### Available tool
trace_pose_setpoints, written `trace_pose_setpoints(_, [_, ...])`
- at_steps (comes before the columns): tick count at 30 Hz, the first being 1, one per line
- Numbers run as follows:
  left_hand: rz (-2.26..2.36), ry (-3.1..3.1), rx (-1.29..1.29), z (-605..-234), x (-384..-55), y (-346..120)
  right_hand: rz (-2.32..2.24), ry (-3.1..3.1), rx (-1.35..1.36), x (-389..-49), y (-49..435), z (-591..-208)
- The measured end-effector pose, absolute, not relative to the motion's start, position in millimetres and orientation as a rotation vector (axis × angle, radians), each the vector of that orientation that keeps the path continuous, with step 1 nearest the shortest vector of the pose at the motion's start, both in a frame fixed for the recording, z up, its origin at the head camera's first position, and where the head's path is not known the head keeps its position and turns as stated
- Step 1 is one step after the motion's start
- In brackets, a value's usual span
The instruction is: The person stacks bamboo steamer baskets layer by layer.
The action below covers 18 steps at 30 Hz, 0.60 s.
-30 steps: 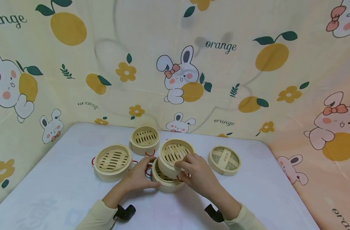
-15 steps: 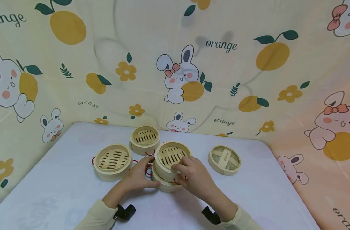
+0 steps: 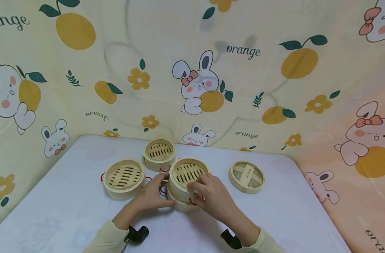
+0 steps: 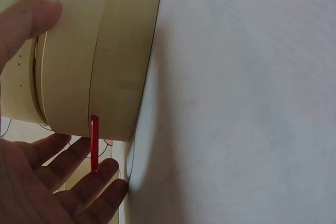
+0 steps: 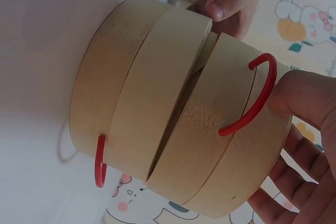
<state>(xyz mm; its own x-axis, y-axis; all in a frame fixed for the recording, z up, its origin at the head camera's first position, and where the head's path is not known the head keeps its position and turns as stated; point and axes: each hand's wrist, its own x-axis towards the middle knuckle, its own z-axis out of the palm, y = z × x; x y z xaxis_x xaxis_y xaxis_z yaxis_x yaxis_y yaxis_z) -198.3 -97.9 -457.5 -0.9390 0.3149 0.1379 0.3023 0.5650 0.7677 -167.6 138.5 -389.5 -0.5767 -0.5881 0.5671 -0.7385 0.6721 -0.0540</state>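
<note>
A small round bamboo steamer basket [image 3: 183,207] stands on the table, and a second one, the upper basket [image 3: 179,189], sits on top of it with its slatted floor facing up. My left hand [image 3: 152,193] holds the lower basket from the left, thumb at its front near the rim and fingers round behind. With thumb and fingers, my right hand [image 3: 215,196] grips the upper basket's right side beside a red loop [image 5: 265,93]. A wedge-shaped gap runs between the two baskets in the right wrist view, so the upper one looks slightly tilted.
Left of the hands is another slatted steamer basket [image 3: 124,177] with red loops. One more basket [image 3: 159,154] stands behind. A woven round lid [image 3: 246,176] lies to the right. The white table [image 3: 69,196] meets a printed cloth backdrop [image 3: 167,42].
The upper basket has moved left and down onto the lower one, hiding the lower slats. My right hand has travelled with it. The left hand has stayed in place.
</note>
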Motion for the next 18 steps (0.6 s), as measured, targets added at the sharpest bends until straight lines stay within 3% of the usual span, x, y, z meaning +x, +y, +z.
trace_pose_setpoints(18, [1.370, 2.744, 0.581, -459.4, -199.7, -99.0, 0.357, -2.352, 1.058, -164.1, 133.1, -391.4])
